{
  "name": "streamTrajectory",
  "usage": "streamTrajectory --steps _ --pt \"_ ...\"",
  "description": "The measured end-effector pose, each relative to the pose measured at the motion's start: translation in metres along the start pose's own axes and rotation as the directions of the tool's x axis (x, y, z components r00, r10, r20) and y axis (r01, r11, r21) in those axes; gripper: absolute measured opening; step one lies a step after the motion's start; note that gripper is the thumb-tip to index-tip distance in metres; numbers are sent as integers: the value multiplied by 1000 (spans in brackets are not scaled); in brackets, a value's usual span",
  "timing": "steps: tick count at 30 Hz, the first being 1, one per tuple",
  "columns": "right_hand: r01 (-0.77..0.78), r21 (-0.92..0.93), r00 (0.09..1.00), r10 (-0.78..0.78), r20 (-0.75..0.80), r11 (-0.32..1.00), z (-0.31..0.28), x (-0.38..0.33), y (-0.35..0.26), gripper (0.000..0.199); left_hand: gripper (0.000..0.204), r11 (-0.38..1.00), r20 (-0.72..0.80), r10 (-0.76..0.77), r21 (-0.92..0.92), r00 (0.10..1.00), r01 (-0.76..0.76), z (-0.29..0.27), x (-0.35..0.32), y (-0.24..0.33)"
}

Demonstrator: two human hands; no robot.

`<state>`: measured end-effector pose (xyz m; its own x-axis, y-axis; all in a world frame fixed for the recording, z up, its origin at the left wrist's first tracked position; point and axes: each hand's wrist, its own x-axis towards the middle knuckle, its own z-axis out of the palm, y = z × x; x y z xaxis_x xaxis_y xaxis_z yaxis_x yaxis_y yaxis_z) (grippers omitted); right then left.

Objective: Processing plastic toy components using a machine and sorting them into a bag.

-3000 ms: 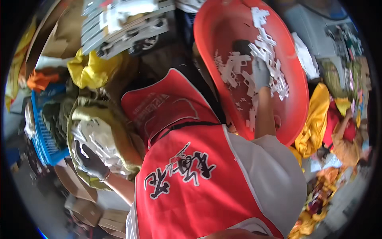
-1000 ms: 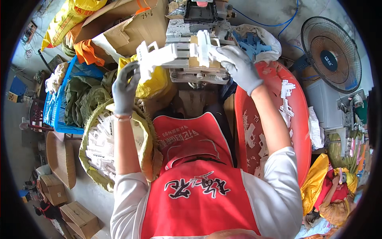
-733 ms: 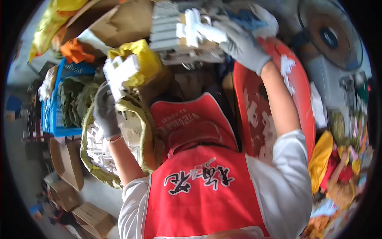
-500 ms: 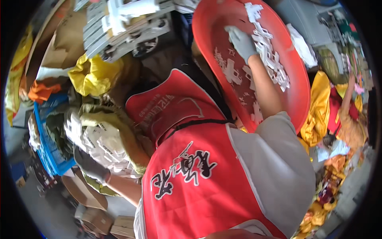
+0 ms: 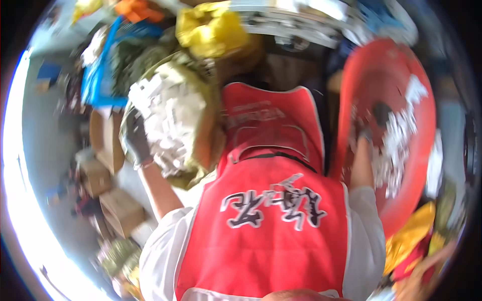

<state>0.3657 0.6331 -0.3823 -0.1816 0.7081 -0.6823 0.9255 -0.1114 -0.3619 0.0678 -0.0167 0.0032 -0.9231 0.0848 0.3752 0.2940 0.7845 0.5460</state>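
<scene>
My left hand (image 5: 136, 138), in a dark grey glove, is closed on the left rim of an olive-green sack (image 5: 213, 118). White plastic pieces (image 5: 170, 113) fill the sack's mouth. Over on the right, my right hand (image 5: 365, 134) reaches into a long red tub (image 5: 424, 150), near its left side. Motion smears its gloved fingers, so I cannot see what they hold. More white pieces (image 5: 396, 145), shaped like toy pistols in the earlier view, lie heaped along the tub's right side. A dark round patch beside that hand is too blurred to make out.
Behind the sack stand a blue plastic basket (image 5: 98, 83) and a yellow bag (image 5: 211, 30). Cardboard boxes (image 5: 120, 210) sit on the floor at left. Grey stacked panels (image 5: 291, 22) are ahead. Yellow cloth (image 5: 414, 236) and another person's arm (image 5: 437, 258) appear at lower right.
The view has turned, shifting the sack and tub across the picture. My right hand has drawn back from the tub's far part toward its left side. My left hand stays at the sack.
</scene>
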Motion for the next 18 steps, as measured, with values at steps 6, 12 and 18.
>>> streamTrajectory --steps 6,12,18 --pt "286 -107 957 -289 -21 952 -22 78 38 49 30 994 -43 -78 74 996 81 -16 -22 -19" --pt "394 435 917 -376 -133 809 -66 -23 -14 46 21 916 -111 220 364 969 -166 -3 10 16" --pt "510 402 858 -415 -302 761 -54 -57 44 38 23 941 -31 339 -15 940 -339 75 56 79"
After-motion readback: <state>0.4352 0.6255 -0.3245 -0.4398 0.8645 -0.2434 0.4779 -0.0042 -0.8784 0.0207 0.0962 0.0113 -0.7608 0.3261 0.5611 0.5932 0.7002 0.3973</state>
